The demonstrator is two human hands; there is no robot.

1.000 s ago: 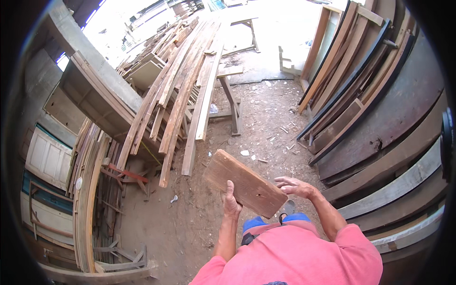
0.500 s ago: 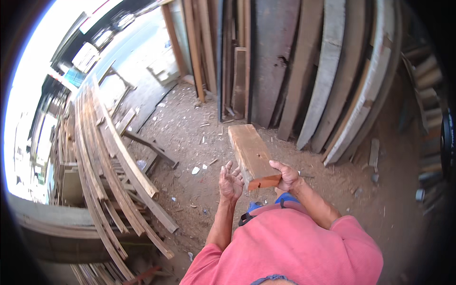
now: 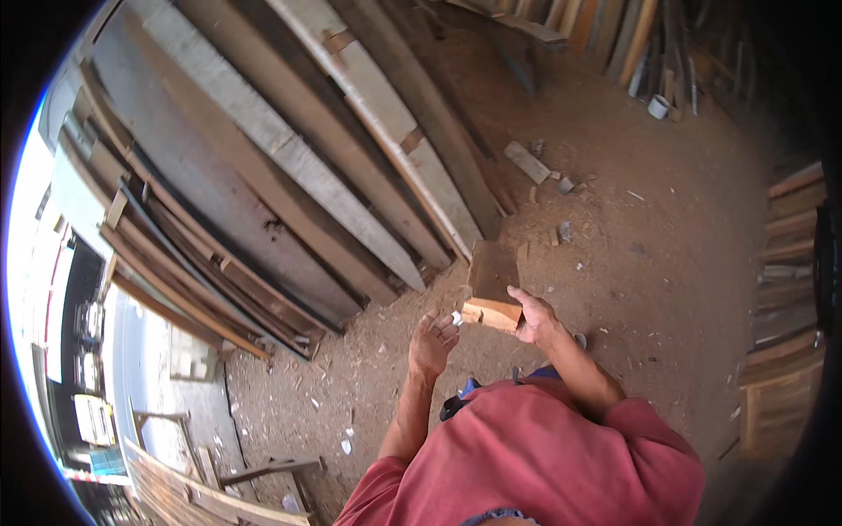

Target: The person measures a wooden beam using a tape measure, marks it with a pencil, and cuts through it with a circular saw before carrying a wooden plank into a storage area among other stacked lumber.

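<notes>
Swung rightward with the head view since the earlier frame, wood block (image 3: 494, 270) sits before the torso, long axis pointing away, cut end facing the body, right hand (image 3: 537, 319) pinching its near right edge, left hand (image 3: 429, 351) loosely spread just beside, white tub (image 3: 659, 107) on floor (image 3: 614, 202), contents unclear.

A brown dirt floor (image 3: 649, 228) spreads below and beyond the right hand (image 3: 535, 317), littered with small chips. Straight beyond that hand lies a short, pale wood offcut (image 3: 527, 162), rubble beside it; farther off, to its right, sits a white cylinder (image 3: 659, 107). White scraps (image 3: 346, 445) lie nearer the person, left of the left hand (image 3: 430, 348).
</notes>
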